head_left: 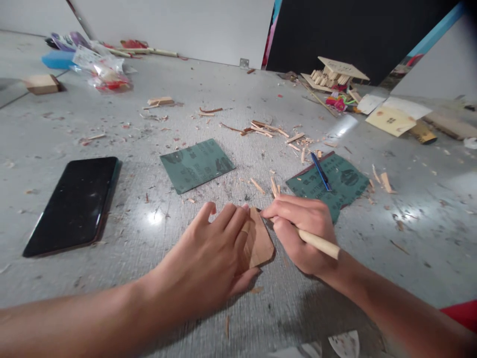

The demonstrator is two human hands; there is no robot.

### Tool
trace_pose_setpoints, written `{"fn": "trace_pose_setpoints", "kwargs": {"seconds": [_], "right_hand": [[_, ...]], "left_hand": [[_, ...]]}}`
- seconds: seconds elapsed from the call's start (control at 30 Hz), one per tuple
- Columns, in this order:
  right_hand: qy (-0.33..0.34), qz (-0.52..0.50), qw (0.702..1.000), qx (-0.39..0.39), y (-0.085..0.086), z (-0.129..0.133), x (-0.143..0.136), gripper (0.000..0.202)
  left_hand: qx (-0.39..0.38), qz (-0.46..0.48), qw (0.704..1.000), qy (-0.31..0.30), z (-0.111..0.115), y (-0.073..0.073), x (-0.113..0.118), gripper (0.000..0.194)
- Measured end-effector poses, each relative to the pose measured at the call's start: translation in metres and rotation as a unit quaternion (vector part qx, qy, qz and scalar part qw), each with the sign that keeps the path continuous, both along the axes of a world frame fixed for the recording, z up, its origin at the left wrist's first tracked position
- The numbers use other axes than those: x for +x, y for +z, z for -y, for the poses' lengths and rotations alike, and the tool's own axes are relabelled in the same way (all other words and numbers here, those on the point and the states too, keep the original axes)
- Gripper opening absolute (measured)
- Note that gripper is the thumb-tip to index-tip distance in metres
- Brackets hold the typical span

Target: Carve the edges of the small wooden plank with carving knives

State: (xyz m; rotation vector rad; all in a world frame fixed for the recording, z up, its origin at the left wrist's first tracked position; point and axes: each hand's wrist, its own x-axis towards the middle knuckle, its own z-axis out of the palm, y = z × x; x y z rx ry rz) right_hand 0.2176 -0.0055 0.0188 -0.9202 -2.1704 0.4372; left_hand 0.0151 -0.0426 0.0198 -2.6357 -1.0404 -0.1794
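Note:
A small flat piece of wood [262, 244] with rounded corners lies on the table. My left hand [219, 243] is closed over its left side, fingers across the top and thumb along the near edge, hiding much of it. My right hand [303, 226] grips a carving tool [318, 242] by its pale round wooden handle. The tool's dark tip meets the wood's far right edge, mostly covered by my fingers. Just beyond my right hand is a green sandpaper sheet [348, 181] with a blue pen-like tool [320, 170] across it.
Another sandpaper sheet [197, 165] lies beyond my left hand. A black phone [72, 204] rests at left. Wood shavings [264, 129] are scattered mid-table. Plastic bags [106, 69] and a wood block [41, 84] sit back left, a small wooden model [333, 74] back right.

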Motion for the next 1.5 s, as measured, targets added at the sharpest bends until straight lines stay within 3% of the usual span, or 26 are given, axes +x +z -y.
{"fn": "trace_pose_setpoints", "kwargs": {"seconds": [0.63,1.2,1.5], "right_hand": [[-0.008,0.014,0.999,0.044,-0.003,0.009,0.001,0.024],[-0.021,0.024,0.999,0.023,-0.003,0.049,0.012,0.025],[-0.017,0.047,0.998,0.026,-0.001,0.072,0.017,0.027]], "left_hand": [[0.01,-0.029,1.0,0.002,0.0,0.0,0.002,0.061],[0.009,-0.041,0.999,-0.01,0.0,0.004,0.002,0.053],[0.01,-0.068,0.998,0.012,-0.001,0.004,0.001,0.053]]}}
